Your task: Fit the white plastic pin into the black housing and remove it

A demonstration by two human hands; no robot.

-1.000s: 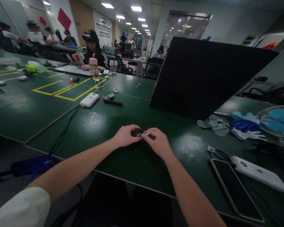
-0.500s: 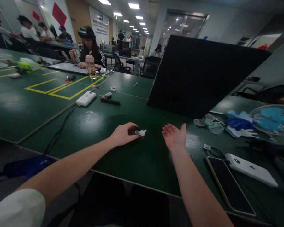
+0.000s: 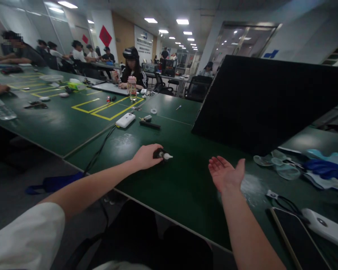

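Your left hand (image 3: 148,156) is gripping the white-tipped black piece (image 3: 163,155) one-sidedly, perhaps risking slippage; your wide-open right hand (image 3: 226,173) is holding nothing.

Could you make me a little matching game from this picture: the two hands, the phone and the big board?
1. Left hand
2. Right hand
3. Phone
4. Big board

A. Black and slanting
B. Open, palm showing
C. Beside a white power bank
D. Gripping a small dark object with a white tip

Pairs: 1-D, 2-B, 3-C, 4-A
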